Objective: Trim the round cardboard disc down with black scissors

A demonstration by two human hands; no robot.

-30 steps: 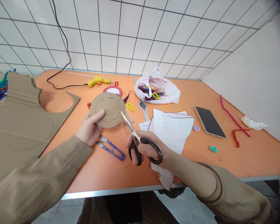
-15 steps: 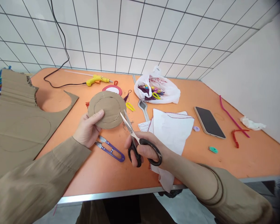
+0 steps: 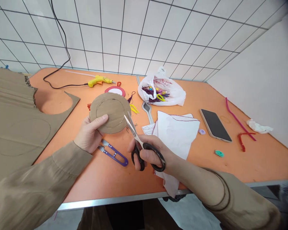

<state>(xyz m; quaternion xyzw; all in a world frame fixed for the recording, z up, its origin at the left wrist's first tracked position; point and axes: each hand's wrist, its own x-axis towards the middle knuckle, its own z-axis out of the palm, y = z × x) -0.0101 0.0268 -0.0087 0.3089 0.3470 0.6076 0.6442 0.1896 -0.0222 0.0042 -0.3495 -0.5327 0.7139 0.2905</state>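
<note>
A round cardboard disc (image 3: 111, 110) with a smaller circle drawn inside it is pinched by my left hand (image 3: 92, 132), thumb on top and fingers underneath. My right hand (image 3: 151, 151) is closed around the black handles of a pair of scissors (image 3: 135, 135). Their blades are parted slightly at the disc's right edge, one tip lying over the cardboard near the drawn line. Below the disc, purple thread snips (image 3: 114, 154) lie on the orange table (image 3: 96, 182). Behind it are a red-rimmed round piece (image 3: 117, 90) and a yellow clip-like piece (image 3: 134, 109).
A large cut cardboard sheet (image 3: 16, 127) covers the left side. Farther back are a corded yellow glue gun (image 3: 99, 80) and a white plastic bag (image 3: 174, 94) of craft bits. White cloth (image 3: 177, 131), a phone (image 3: 215, 125) and pipe cleaners (image 3: 240, 119) lie to the right.
The disc has shifted very slightly in my left hand's grip toward the scissors. My right hand and the scissors stay almost in place; the view moved a little.
</note>
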